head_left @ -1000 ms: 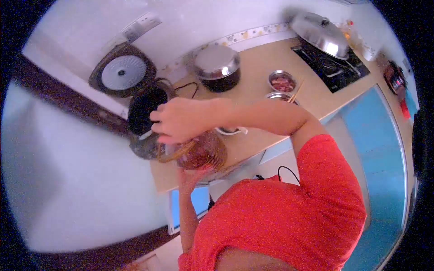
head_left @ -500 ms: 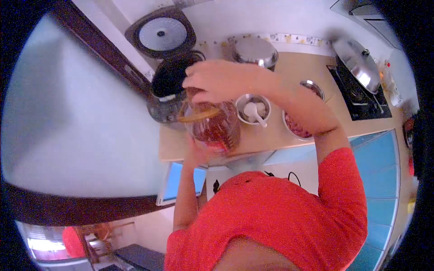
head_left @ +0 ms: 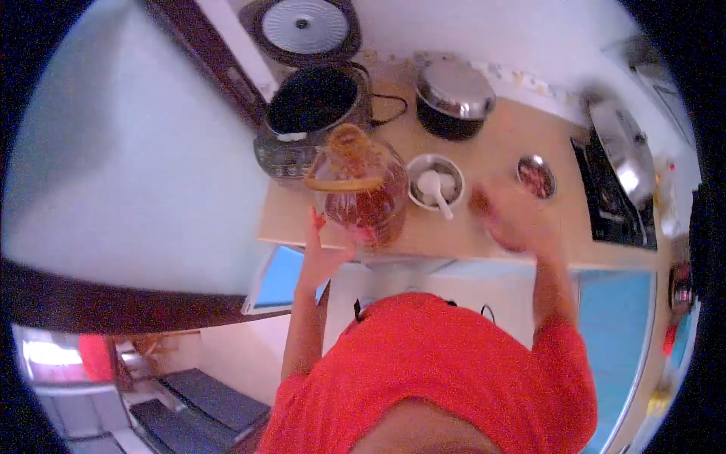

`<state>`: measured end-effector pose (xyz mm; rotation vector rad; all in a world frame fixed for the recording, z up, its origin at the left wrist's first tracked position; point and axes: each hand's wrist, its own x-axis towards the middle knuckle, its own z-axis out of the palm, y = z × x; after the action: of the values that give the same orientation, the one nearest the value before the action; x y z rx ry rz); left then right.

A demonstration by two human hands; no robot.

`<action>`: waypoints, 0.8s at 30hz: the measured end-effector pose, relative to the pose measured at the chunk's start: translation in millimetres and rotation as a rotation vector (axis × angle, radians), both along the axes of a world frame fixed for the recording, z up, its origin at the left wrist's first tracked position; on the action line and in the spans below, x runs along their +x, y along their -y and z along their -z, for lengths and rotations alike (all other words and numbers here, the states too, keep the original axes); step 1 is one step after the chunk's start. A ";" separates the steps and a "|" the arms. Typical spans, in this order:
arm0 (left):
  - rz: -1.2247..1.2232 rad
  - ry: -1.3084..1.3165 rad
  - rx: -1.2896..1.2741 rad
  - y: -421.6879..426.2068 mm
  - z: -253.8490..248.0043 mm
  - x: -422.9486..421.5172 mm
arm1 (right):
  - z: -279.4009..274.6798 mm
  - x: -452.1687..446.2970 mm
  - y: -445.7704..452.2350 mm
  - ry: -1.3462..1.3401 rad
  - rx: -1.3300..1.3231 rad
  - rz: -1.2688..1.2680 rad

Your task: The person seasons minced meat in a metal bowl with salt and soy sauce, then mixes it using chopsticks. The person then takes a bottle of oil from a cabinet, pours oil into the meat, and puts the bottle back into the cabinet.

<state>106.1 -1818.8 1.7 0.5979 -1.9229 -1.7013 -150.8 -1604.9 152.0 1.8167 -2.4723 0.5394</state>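
Observation:
A large clear jug (head_left: 367,200) with a yellow handle and reddish-brown contents stands at the counter's front edge. My left hand (head_left: 327,253) is beside its lower left side with fingers spread; whether it touches the jug I cannot tell. My right hand (head_left: 522,219), smeared by motion, is over the bowl of reddish pieces and hides most of it. Its fingers are too blurred to show a grip. Between the jug and that hand sits a white bowl (head_left: 414,189) with pale contents and a white spoon (head_left: 436,193).
An open rice cooker (head_left: 306,163) stands behind the jug, its lid (head_left: 306,26) raised. Farther back is a lidded pot (head_left: 454,98). A small metal bowl of reddish pieces (head_left: 537,179) lies near the black stove (head_left: 616,197), which carries a pan with a shiny lid (head_left: 624,147).
My right hand has left the jug's neck and moved right, over the bowl of reddish pieces. My left hand now shows spread fingers beside the jug. The view has shifted slightly.

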 end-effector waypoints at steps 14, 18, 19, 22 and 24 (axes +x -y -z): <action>-0.158 0.027 0.119 -23.9 87.3 1.1 | 231.5 -8.9 -14.4 0.056 -0.039 0.229; -0.290 0.160 0.071 -43.0 94.7 24.1 | 231.0 3.3 -30.4 0.048 -0.117 0.203; -0.300 0.169 0.097 -46.4 93.6 32.3 | 218.8 8.0 -36.2 0.052 -0.126 0.175; -0.329 0.189 0.156 -54.6 80.3 50.0 | 146.1 31.0 -43.7 0.216 -0.179 -0.036; -0.349 0.208 0.160 -55.4 88.6 58.4 | 69.3 44.1 -15.8 0.107 -0.423 -0.268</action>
<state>164.5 -1763.4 -87.0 1.1390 -1.6980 -1.6239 -106.6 -1589.1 82.7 1.9775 -1.9706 1.1022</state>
